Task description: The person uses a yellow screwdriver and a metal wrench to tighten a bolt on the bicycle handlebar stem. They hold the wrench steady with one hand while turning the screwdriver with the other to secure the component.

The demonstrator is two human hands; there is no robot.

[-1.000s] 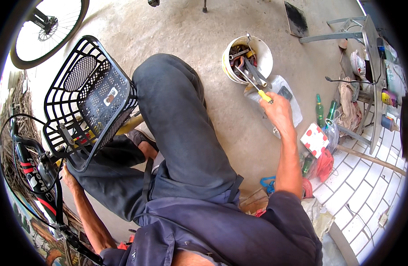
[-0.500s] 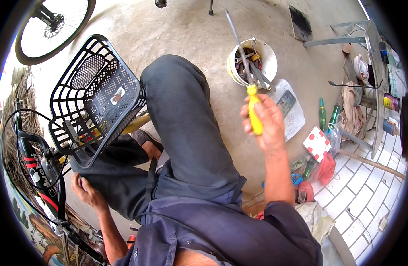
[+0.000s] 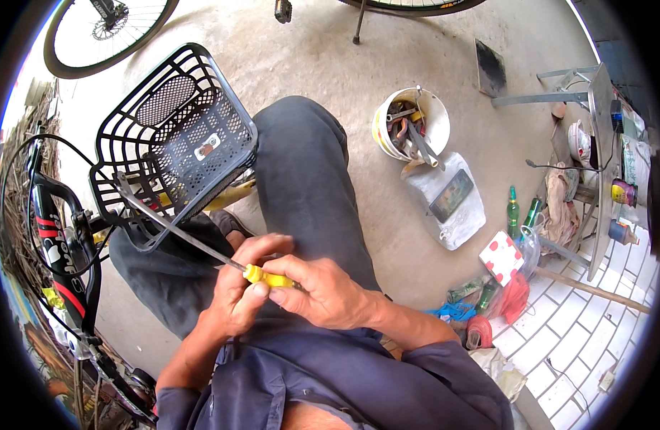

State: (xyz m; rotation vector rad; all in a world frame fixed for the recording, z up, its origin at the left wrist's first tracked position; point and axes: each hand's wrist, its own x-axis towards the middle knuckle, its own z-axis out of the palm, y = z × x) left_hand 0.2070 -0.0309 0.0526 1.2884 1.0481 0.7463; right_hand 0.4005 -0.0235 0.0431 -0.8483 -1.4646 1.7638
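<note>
A long screwdriver [image 3: 271, 278] with a yellow handle lies across my lap, held in both hands, its metal shaft reaching up-left over the front of a black basket [image 3: 174, 132]. My left hand [image 3: 237, 290] is closed around the handle near where the shaft enters it. My right hand [image 3: 323, 294] pinches the same handle from the right, thumb along it. The basket is fixed at the front of a black bicycle [image 3: 66, 265] with red markings on my left, beside my raised knee.
A white bucket of tools [image 3: 434, 118] stands ahead, beside a pale sheet [image 3: 460, 226] with a phone [image 3: 452, 195]. Bottles [image 3: 513, 215], bags, a pole [image 3: 588, 287] and a tilted metal stand [image 3: 595, 93] are at right. Another bicycle wheel [image 3: 109, 32] is at top left.
My right hand has brought the screwdriver from over the bucket down to my lap, its shaft swung leftward. My left hand has left the bicycle side and now grips the handle too.
</note>
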